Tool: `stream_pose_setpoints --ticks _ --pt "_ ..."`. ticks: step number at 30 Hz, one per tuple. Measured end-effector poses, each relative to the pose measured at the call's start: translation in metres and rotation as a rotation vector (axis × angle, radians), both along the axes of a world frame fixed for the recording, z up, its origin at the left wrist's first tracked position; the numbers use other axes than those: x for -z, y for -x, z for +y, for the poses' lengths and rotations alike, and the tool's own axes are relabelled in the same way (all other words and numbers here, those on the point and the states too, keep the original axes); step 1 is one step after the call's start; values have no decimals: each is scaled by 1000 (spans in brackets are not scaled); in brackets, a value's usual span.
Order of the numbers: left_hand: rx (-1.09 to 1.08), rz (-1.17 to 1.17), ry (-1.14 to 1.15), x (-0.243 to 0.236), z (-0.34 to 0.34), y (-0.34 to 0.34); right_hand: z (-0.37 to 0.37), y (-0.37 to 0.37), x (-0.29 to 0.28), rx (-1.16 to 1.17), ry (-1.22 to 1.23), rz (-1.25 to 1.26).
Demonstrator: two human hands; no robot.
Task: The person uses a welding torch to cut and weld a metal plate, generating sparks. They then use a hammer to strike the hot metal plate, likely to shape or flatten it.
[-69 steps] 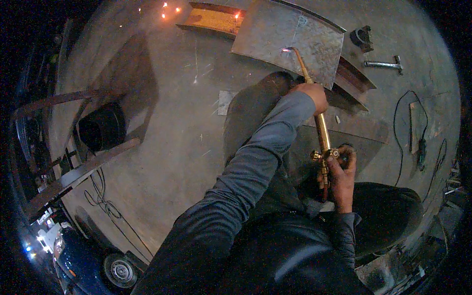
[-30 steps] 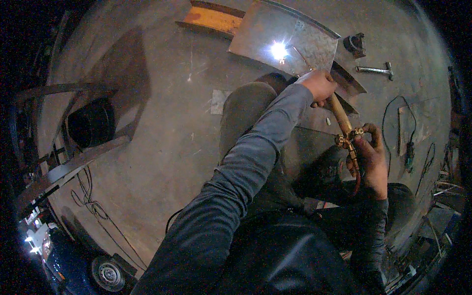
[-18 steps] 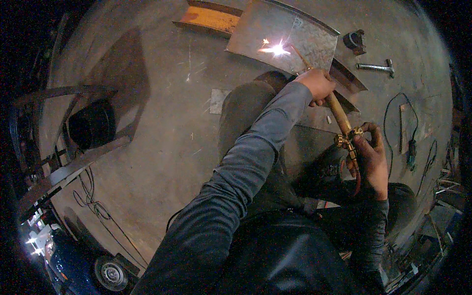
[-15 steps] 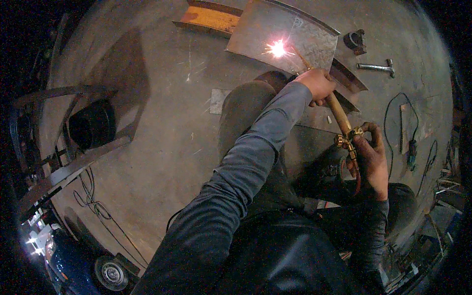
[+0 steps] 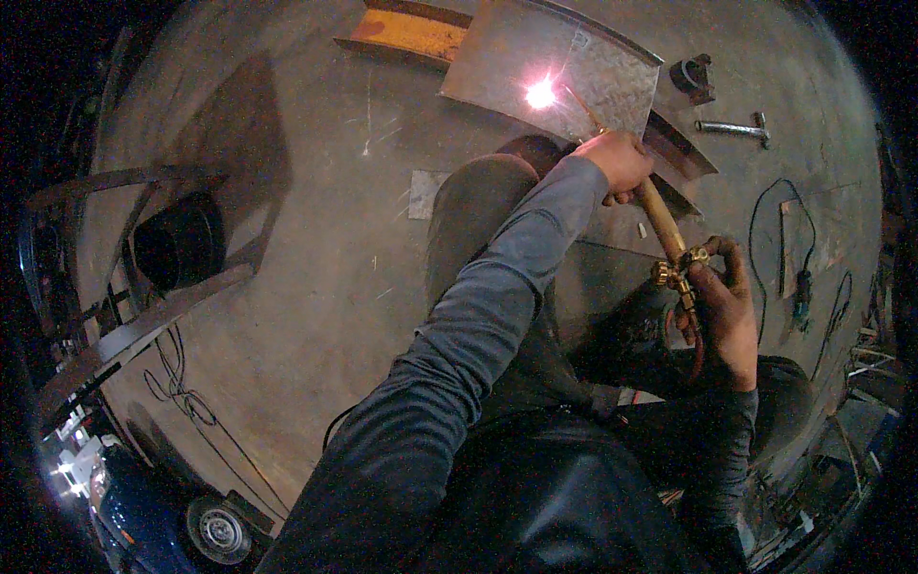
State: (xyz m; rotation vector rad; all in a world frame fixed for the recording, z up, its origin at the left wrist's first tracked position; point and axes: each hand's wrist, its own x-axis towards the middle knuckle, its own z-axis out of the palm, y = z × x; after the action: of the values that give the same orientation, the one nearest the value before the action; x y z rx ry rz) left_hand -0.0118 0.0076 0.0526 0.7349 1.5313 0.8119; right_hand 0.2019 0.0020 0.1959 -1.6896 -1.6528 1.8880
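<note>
A gas torch with a brass-coloured handle (image 5: 660, 212) slants up and to the left across the middle of the view. My left hand (image 5: 617, 163) is wrapped round its front part. Farther back, my right hand (image 5: 727, 301) has its fingers around the torch's valve end, thumb and forefinger at a brass knob (image 5: 698, 255). A reddish hose (image 5: 696, 349) runs down from there past my right palm. Beyond my left hand, the thin nozzle reaches over a grey steel plate (image 5: 612, 81). A bright pinkish-white glow (image 5: 542, 94) with sparks burns on the plate, hiding the metal beneath.
The plate lies across a yellow-painted steel beam (image 5: 411, 33) and rusty beam ends. A hammer (image 5: 734, 128), a dark round metal piece (image 5: 690, 80) and a corded tool (image 5: 801, 301) lie right. A steel frame (image 5: 143, 330) stands left, with a blue car (image 5: 139, 507) at lower left.
The sparks around the glow spread less widely now. Both hands keep their hold on the torch, and the glow stays in nearly the same spot.
</note>
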Motion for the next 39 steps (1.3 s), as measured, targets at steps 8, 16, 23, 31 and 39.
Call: stream_pose_setpoints --ticks 8,16,23,31,39 --pt "-7 -34 -2 0 -2 1 -4 1 -2 -2 -27 13" --pt "-1 -50 3 0 1 1 1 -4 6 35 -26 69" --pt "-37 -44 -6 0 -1 0 0 -3 3 35 13 77" --pt "25 13 -14 6 3 1 -6 2 -1 109 -2 59" --pt "-6 5 -30 5 2 1 -10 8 -1 91 -57 50"
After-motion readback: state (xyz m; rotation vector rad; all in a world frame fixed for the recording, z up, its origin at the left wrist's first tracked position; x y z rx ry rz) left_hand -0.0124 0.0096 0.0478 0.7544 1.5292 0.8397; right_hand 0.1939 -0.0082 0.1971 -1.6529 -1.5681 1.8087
